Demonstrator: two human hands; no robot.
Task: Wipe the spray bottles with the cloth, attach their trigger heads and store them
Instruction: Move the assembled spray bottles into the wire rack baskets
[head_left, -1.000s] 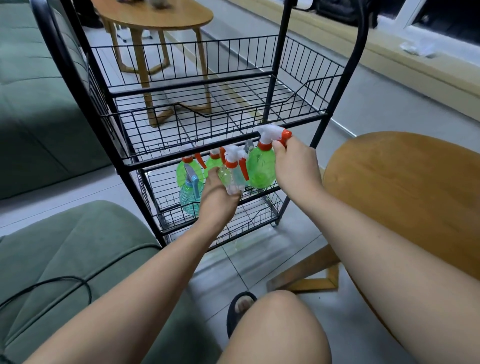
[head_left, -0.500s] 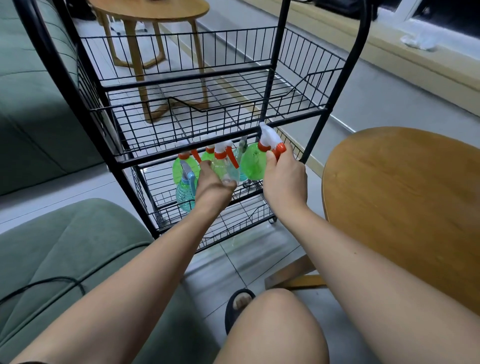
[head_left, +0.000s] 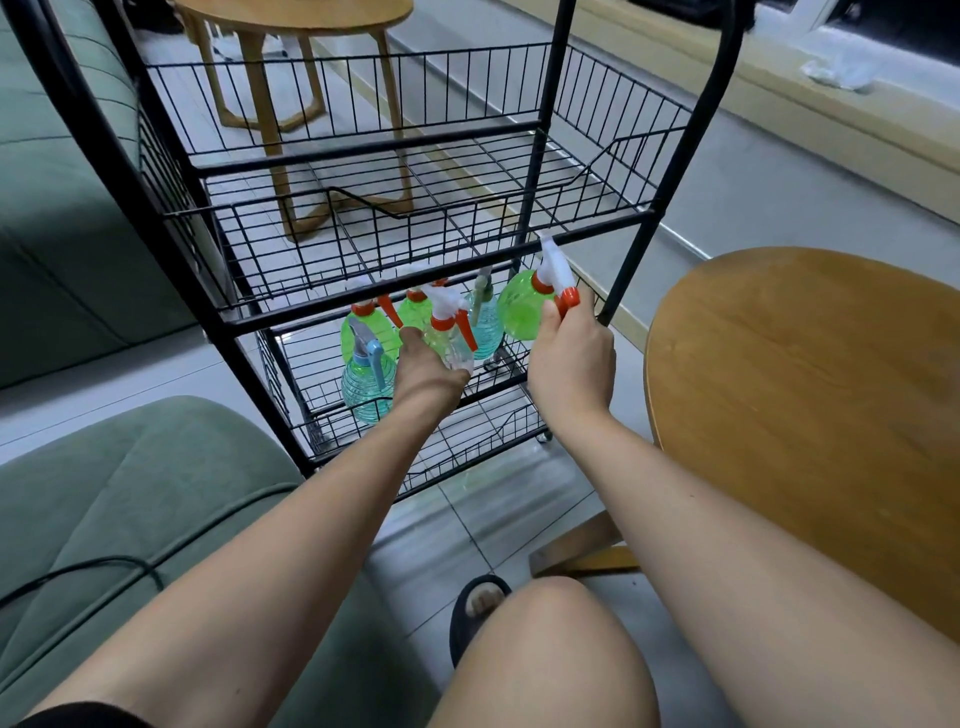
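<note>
My left grip (head_left: 426, 369) holds the clear bottle (head_left: 451, 345) and my right grip (head_left: 571, 358) the green bottle (head_left: 522, 312), both over the rack's lower shelf (head_left: 498, 385). I should set each down upright, clear of the other bottles (head_left: 363, 374).

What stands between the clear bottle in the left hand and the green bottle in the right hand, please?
A teal bottle with a greyish trigger head, set further back, in the head view.

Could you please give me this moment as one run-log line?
phase: storing | left hand: grips clear bottle at lower basket | right hand: grips green bottle by trigger head
</note>
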